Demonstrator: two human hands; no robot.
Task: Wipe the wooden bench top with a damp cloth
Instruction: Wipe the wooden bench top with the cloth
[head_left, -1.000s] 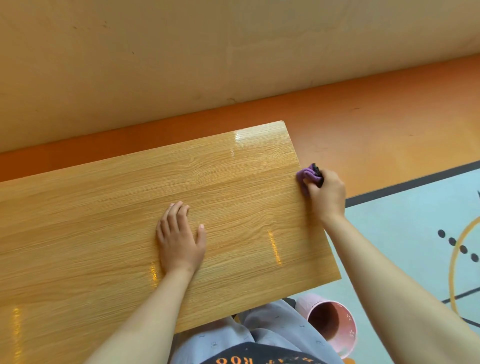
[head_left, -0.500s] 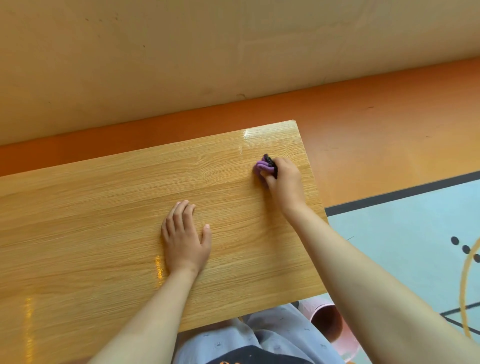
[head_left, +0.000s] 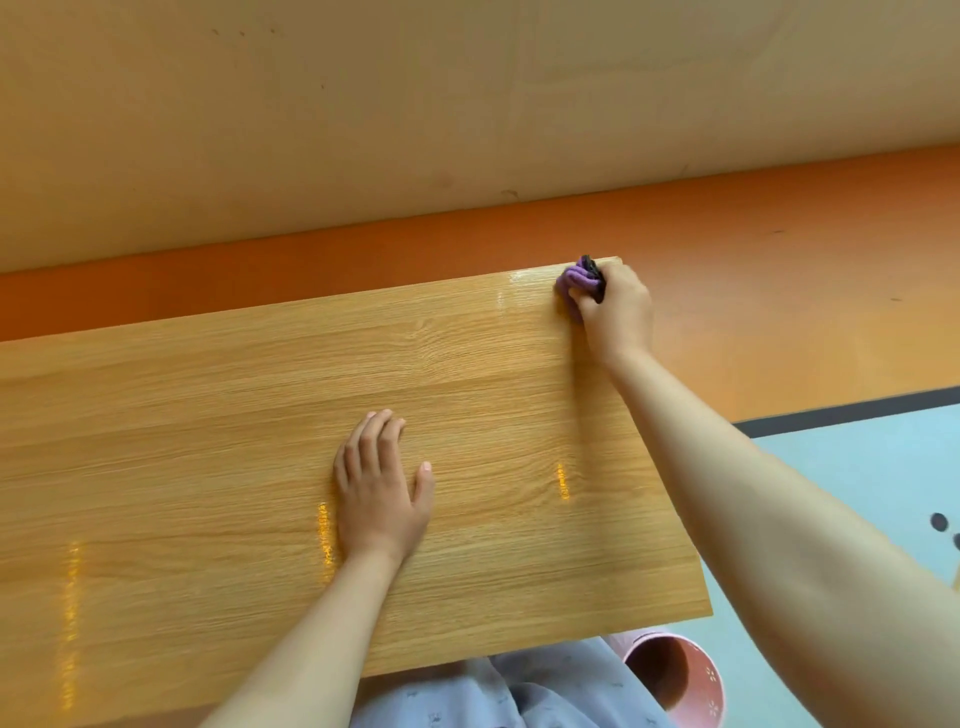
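The wooden bench top (head_left: 234, 415) fills the left and middle of the head view, with glossy light streaks on it. My right hand (head_left: 615, 312) is at the far right corner of the top, closed around a bunched purple cloth (head_left: 574, 280) with a dark edge, pressed on the wood. My left hand (head_left: 382, 488) lies flat on the middle of the bench, fingers together and thumb out, holding nothing.
Beyond the bench are an orange floor strip (head_left: 779, 260) and a beige wall (head_left: 415, 104). A pink bucket (head_left: 675, 675) stands on the light blue floor (head_left: 857, 457) at the near right corner, next to my lap.
My right hand has slid the cloth from the middle right of the bench top up to its far right corner. The left hand has stayed flat in place.
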